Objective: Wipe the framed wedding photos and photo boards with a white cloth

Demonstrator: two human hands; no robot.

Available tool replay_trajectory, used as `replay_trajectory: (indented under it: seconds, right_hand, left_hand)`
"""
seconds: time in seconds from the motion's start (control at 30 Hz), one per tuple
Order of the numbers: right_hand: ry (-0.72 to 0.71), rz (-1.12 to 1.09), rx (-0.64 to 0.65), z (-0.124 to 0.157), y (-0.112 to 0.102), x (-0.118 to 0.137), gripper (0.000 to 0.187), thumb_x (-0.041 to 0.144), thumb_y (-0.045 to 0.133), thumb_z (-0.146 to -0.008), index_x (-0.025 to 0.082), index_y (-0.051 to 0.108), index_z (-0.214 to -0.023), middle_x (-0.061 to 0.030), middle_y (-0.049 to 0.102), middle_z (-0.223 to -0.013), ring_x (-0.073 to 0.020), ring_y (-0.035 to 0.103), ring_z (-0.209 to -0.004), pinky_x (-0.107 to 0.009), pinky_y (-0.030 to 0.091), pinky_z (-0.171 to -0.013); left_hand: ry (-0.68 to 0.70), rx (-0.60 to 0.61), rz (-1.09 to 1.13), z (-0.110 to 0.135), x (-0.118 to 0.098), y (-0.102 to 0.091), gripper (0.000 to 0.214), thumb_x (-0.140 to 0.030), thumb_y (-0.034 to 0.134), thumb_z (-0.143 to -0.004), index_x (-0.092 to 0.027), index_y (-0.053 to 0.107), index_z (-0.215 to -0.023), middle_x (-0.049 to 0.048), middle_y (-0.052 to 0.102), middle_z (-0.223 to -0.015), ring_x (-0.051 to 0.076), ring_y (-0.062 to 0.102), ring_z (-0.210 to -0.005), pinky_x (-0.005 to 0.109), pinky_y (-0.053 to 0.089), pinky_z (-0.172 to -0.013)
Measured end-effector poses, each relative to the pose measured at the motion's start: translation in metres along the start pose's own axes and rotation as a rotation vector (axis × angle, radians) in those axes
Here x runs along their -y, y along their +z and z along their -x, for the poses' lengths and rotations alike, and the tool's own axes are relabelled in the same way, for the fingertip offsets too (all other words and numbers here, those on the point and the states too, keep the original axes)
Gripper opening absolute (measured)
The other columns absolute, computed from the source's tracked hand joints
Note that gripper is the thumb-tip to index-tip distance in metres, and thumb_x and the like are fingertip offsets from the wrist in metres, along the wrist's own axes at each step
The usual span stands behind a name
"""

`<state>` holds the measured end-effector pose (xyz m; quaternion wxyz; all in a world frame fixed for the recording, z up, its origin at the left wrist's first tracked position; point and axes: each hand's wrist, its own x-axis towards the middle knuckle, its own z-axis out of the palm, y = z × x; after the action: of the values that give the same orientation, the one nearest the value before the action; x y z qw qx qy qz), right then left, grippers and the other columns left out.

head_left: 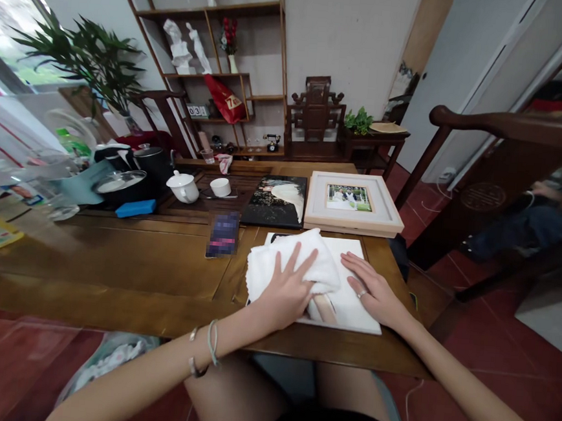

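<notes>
A white cloth lies bunched over a flat white photo panel near the front edge of the wooden table. My left hand presses flat on the cloth with its fingers spread. On the right part of the panel rests my right hand, fingers stretched out and a ring on one of them. The cloth and my hands cover most of the picture on the panel; a skin-toned patch and a dark corner show beside the cloth.
Behind the panel lie a dark photo panel and a light wooden picture frame. A phone-like dark item, a lidded white teapot, a white cup and a blue block stand leftward. A wooden chair is at right.
</notes>
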<state>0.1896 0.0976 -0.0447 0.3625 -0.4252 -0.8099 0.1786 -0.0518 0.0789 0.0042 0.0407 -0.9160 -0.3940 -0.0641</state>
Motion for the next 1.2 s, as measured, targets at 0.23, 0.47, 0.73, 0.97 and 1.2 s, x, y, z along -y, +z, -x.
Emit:
replay_trajectory:
  seconds: [0.23, 0.47, 0.73, 0.97, 1.2]
  right_hand:
    - [-0.013, 0.002, -0.007, 0.000, -0.001, -0.001, 0.038, 0.028, 0.039, -0.095, 0.027, 0.051, -0.131, -0.0071, 0.052, -0.136, -0.0250, 0.040, -0.132, -0.054, 0.034, -0.109]
    - [-0.025, -0.010, -0.011, -0.001, -0.002, 0.000, 0.039, 0.028, 0.039, -0.094, 0.027, 0.051, -0.131, -0.0082, 0.053, -0.136, -0.0259, 0.042, -0.131, -0.054, 0.036, -0.108]
    - [-0.014, 0.021, -0.010, 0.001, 0.000, -0.001, 0.039, 0.029, 0.044, -0.093, 0.026, 0.050, -0.132, -0.0081, 0.051, -0.138, -0.0254, 0.040, -0.133, -0.054, 0.035, -0.109]
    - [-0.012, 0.024, -0.022, 0.002, 0.001, -0.002, 0.040, 0.029, 0.044, -0.093, 0.027, 0.049, -0.133, -0.0076, 0.051, -0.138, -0.0256, 0.041, -0.132, -0.054, 0.035, -0.109]
    - [-0.009, 0.038, -0.010, 0.001, 0.000, 0.001, 0.036, 0.028, 0.044, -0.093, 0.027, 0.052, -0.128, -0.0075, 0.051, -0.137, -0.0258, 0.041, -0.132, -0.054, 0.036, -0.108]
  left_hand:
    - [0.282, 0.006, 0.002, 0.028, -0.064, -0.012, 0.028, -0.022, 0.043, -0.089, -0.016, 0.068, -0.099, 0.0114, 0.030, -0.150, 0.036, 0.029, -0.136, 0.059, 0.026, -0.106]
    - [0.244, 0.004, 0.037, 0.021, -0.056, -0.007, 0.027, -0.023, 0.044, -0.090, -0.017, 0.066, -0.102, 0.0106, 0.039, -0.145, 0.030, 0.031, -0.136, 0.052, 0.025, -0.111]
    - [-0.035, 0.193, 0.094, -0.011, 0.018, -0.019, 0.030, -0.020, 0.051, -0.085, -0.021, 0.063, -0.113, 0.0111, 0.030, -0.150, 0.040, 0.022, -0.139, 0.072, 0.025, -0.099]
    - [0.071, 0.147, 0.237, 0.003, 0.060, -0.020, 0.027, -0.019, 0.048, -0.088, -0.022, 0.066, -0.107, 0.0063, 0.017, -0.155, 0.030, 0.009, -0.143, 0.062, 0.014, -0.110]
    - [0.271, 0.137, 0.283, 0.031, 0.028, -0.026, 0.038, -0.018, 0.053, -0.086, -0.030, 0.060, -0.120, 0.0027, 0.021, -0.155, 0.030, 0.011, -0.143, 0.059, 0.015, -0.112]
